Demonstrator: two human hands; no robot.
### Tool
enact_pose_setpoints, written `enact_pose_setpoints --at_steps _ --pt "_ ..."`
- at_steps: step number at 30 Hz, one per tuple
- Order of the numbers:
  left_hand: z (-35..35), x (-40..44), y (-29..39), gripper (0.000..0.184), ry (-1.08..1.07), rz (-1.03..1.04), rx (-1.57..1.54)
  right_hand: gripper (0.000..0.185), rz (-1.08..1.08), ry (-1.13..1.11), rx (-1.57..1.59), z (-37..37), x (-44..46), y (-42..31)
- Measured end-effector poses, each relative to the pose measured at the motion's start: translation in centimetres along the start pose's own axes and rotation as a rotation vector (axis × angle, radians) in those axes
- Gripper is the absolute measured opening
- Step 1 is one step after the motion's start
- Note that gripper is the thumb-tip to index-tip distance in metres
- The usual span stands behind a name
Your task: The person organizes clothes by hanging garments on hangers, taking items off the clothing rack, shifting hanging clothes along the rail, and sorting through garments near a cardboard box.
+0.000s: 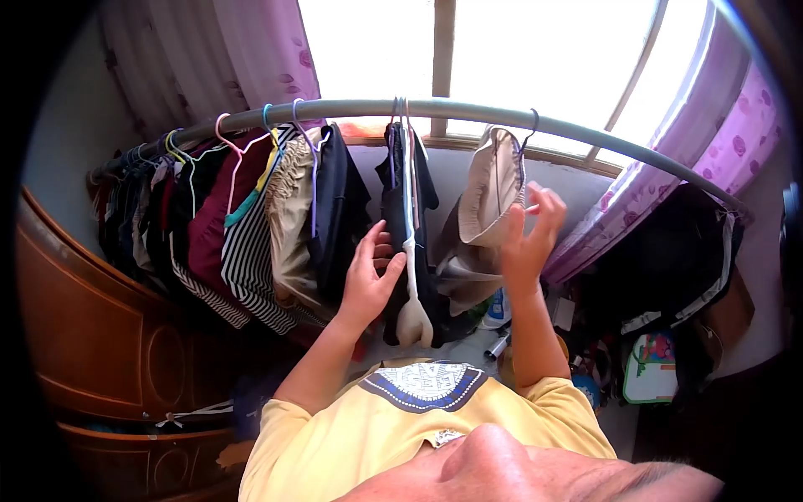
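My left hand (368,280) is open, its fingers spread beside a dark garment (391,188) that hangs from the rail. A pale cord or strap (411,251) runs down the front of that garment and ends in a beige bulge (414,325). To the right, beige trousers (485,192) with a gathered waistband hang from a dark hanger (533,125). My right hand (529,238) is raised at their right edge, fingers bent and apart; whether it touches the cloth I cannot tell.
A curved metal rail (360,109) carries several garments on coloured hangers, among them a striped top (251,272). Behind are a window (535,58) and purple curtains (259,50). A wooden cabinet (100,309) stands left. A black garment or bag (669,259) hangs right, above floor clutter.
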State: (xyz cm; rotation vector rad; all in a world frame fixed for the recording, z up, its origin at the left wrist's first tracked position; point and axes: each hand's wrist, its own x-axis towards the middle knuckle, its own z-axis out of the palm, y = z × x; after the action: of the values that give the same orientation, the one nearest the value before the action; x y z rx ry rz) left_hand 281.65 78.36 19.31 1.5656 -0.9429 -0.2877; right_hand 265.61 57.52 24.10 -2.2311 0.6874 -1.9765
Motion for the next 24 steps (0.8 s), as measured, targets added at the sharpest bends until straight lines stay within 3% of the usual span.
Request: enact_pose_setpoints --at_steps 1,2,6,8,10,13,14,19,22,24 --pt "0.1 0.0 -0.1 0.067 -0.013 -0.003 -0.029 0.037 0.021 -0.057 0.258 0.4 -0.8 -1.9" --pt "0.2 0.0 -0.4 0.066 -0.013 0.023 -0.004 0.037 0.131 -0.256 0.399 0.2 -1.5 -4.1" --pt "-1.1 0.3 0.4 0.058 -0.098 0.015 0.004 0.032 0.312 -0.636 0.433 3.3 -4.5 -8.5" --pt "-2.7 0.3 0.1 0.053 -0.064 0.064 0.172 0.026 0.433 -0.572 0.519 5.0 -5.7 -8.0" --pt "-4.1 0.3 -0.8 0.046 0.012 0.093 0.195 0.012 0.699 -0.564 0.765 5.3 -6.0 -6.6" --pt "-5.8 0.8 -2.1 0.037 0.089 0.184 0.177 0.012 0.704 -0.508 0.785 4.7 -5.9 -4.2" --pt "-6.3 1.0 -2.5 0.034 0.078 0.17 0.165 0.011 0.609 -0.487 0.576 3.6 -5.2 -4.2" --pt "-7.9 1.3 -1.4 0.036 0.068 0.214 0.131 0.011 0.645 -0.205 0.321 1.0 -4.6 -2.0" --pt "-9.1 1.5 -0.7 0.039 0.014 0.202 0.107 0.011 0.757 -0.115 0.469 -0.3 -5.3 1.1" --pt "-9.5 1.6 -1.1 0.04 -0.021 0.197 0.094 0.008 0.728 -0.22 0.231 -1.6 -4.7 0.0"
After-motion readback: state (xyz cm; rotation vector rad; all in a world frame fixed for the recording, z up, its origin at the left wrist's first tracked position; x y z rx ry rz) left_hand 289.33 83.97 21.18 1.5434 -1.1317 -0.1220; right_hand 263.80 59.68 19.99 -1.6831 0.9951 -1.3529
